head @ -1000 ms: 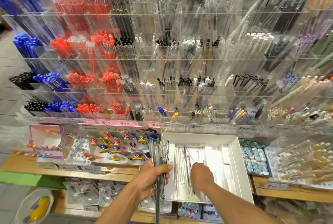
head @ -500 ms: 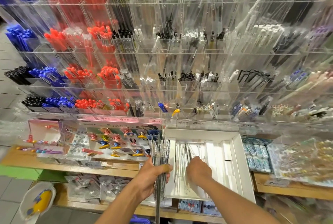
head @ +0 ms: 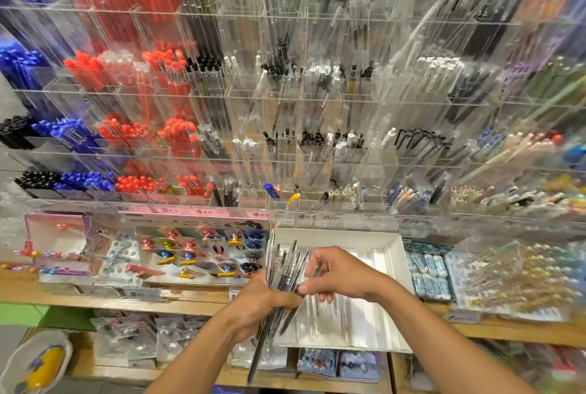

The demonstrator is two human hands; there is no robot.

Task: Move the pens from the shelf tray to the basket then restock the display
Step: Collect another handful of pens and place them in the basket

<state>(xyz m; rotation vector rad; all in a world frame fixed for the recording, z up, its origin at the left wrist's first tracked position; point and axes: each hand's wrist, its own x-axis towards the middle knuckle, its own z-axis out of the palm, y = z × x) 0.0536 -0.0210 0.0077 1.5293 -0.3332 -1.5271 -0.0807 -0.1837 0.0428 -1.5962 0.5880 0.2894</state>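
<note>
Two hands busy: left hand (head: 264,304) clenches pen bundle (head: 283,270), right hand (head: 339,273) pinches more pens in; next, clear tray (head: 393,254).

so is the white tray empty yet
Not empty. A few clear pens lie in the white tray, blurred, under the right hand.

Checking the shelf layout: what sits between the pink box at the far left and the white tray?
In the head view, a card of colourful clips lies between the pink box and the white tray.
</note>
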